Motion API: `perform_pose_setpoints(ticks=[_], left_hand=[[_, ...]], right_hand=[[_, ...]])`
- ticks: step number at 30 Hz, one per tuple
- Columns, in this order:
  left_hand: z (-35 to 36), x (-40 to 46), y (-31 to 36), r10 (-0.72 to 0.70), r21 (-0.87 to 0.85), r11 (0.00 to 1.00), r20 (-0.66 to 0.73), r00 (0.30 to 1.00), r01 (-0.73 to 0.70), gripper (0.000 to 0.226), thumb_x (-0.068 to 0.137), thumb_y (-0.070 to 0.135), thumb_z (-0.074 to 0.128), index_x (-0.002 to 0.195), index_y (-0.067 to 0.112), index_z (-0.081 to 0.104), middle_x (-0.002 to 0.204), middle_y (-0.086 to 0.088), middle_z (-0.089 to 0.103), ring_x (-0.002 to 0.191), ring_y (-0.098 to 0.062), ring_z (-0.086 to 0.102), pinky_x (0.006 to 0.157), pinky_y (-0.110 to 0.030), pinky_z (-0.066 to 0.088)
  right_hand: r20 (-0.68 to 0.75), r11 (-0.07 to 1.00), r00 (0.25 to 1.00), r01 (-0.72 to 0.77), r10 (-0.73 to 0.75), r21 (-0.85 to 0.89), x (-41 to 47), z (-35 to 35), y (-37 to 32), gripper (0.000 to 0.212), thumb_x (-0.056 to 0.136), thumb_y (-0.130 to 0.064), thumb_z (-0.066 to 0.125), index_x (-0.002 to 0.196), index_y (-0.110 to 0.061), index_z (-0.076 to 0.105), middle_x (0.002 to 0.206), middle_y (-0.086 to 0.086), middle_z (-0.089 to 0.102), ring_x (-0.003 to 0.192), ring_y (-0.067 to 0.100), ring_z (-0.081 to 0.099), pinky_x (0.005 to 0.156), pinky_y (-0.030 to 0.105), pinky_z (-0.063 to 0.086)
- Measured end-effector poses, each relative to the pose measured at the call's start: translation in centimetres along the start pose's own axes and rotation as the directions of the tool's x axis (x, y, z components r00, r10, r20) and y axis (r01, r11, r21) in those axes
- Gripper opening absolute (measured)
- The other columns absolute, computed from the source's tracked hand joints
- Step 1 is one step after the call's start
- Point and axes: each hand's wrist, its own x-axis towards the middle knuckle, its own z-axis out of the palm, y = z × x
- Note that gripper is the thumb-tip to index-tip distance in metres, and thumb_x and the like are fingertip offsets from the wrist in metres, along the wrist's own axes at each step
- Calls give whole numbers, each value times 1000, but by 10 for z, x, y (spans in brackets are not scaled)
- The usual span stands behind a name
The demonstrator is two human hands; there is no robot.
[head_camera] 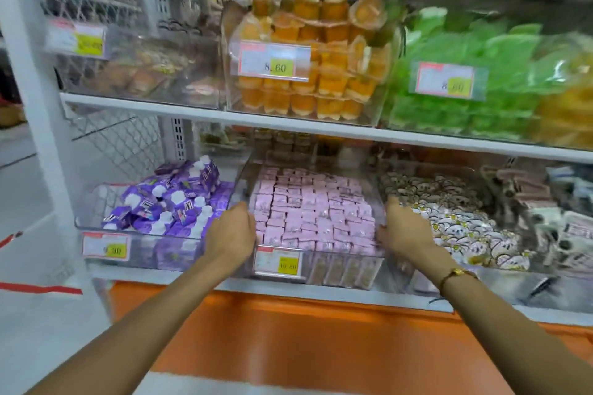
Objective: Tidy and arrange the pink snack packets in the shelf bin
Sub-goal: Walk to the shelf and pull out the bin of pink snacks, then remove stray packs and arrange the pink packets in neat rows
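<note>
packets [316,210] in bin [346,261] | left hand [231,231] left | right hand [406,229] right

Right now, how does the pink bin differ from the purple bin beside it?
The pink packets lie in neat flat rows, while the purple packets are heaped loosely at all angles. The pink bin has both hands on it, left hand and right hand at its front corners; nothing touches the purple bin. Both are clear bins on the same shelf, each with a price tag on its front.
</note>
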Motion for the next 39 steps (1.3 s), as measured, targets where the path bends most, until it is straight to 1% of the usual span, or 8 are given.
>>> perform_pose_setpoints(ticks=[15,22,25,27,29,31,35,39], left_hand=[[-32,18,18,73,-52,996,4,997,-73,30,100,21,40,75,7,47,90,-27,64,89,-45,57,74,-45,45],[-39,-17,1,171,-92,980,-46,984,-174,30,95,19,49,65,15,49,57,-2,58,69,-32,61,58,-37,41],[-27,-36,-15,124,-236,965,14,992,-117,15,96,24,51,89,21,63,79,5,69,71,-18,65,57,-28,38],[-25,-41,-21,98,-383,921,59,993,-68,29,97,36,48,114,20,63,96,9,68,70,-4,63,60,-25,44],[-24,-45,-28,119,-462,886,137,983,-43,49,91,52,40,131,27,53,105,10,68,84,-5,65,78,-31,52],[-21,-48,-34,151,-496,868,194,969,-36,54,91,52,37,143,39,34,123,12,61,107,-7,60,97,-38,48],[-18,-51,-34,185,-611,791,185,965,-34,42,98,32,43,130,56,30,116,40,51,101,25,49,82,-2,41],[-15,-54,-21,191,-590,803,117,975,-86,43,98,27,47,120,61,33,98,45,55,85,24,55,79,-9,45]], right_hand=[[-43,991,998,59,-54,120,11,-24,9,12,87,-8,48,93,1,52,94,28,64,87,40,61,64,37,40],[-42,992,994,101,-98,81,-31,-39,24,15,86,-12,54,92,0,58,79,22,68,78,37,64,57,33,37],[20,990,996,81,-84,113,-51,-32,21,26,90,-17,53,110,-1,55,78,17,68,75,33,64,62,37,49],[-132,989,983,138,-131,51,-61,-32,17,35,92,-22,54,122,-4,52,87,15,67,83,34,61,68,38,49],[-311,962,911,261,-272,-79,-74,-29,7,44,93,-32,52,128,-5,50,105,16,61,97,34,55,79,40,45],[-217,912,886,399,-409,-92,-87,-20,-7,58,93,-53,42,133,-11,49,123,12,55,113,29,50,95,39,42],[-1,848,870,480,-493,-223,-85,1,-15,75,85,-73,25,130,-20,55,123,3,61,112,20,59,91,32,47],[20,836,858,504,-513,-218,-75,3,-3,71,82,-72,31,120,-20,63,112,2,65,100,22,64,81,31,52]])
